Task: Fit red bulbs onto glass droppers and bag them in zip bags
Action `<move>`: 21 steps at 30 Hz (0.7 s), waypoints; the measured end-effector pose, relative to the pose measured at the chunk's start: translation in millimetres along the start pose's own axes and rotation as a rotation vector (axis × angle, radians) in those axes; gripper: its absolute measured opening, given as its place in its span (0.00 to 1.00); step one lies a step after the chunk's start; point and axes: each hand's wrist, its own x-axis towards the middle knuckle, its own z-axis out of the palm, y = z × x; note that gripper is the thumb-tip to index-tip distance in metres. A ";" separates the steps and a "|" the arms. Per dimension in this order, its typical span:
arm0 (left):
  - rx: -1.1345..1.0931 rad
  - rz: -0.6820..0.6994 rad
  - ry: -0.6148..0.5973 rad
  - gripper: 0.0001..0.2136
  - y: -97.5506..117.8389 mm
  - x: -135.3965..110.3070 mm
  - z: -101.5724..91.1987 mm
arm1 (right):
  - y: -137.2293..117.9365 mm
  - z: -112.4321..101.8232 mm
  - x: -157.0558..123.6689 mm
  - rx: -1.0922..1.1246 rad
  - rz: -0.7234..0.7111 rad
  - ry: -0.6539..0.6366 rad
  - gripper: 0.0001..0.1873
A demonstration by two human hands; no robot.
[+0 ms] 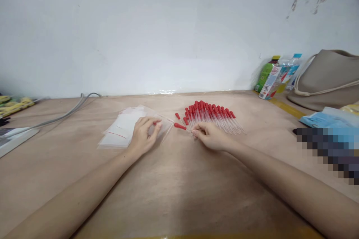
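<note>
Your right hand (208,135) pinches one dropper (180,126) by its clear stem, the red bulb directed at the clear bag (166,127) gripped between your left hand's (146,134) thumb and fingers. Grouped droppers (209,110) lie just beyond your right hand.

Plastic bags (120,124) look smooth, red bulbs (201,105) rubbery, the tabletop (157,186) wooden.

And there's a broad lane, bare tabletop (174,194) running up between the 2 forearms (92,186)! A dropper (180,126) juts into the gap from the right hand (209,136); bunched droppers (209,110) crowd beyond, plastic bags (117,129) block the left, wall (168,44) behind.
</note>
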 end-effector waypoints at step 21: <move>0.073 -0.088 -0.211 0.14 -36.6 0.7 20.5 | -11.7 20.8 68.1 -0.607 0.325 0.166 0.17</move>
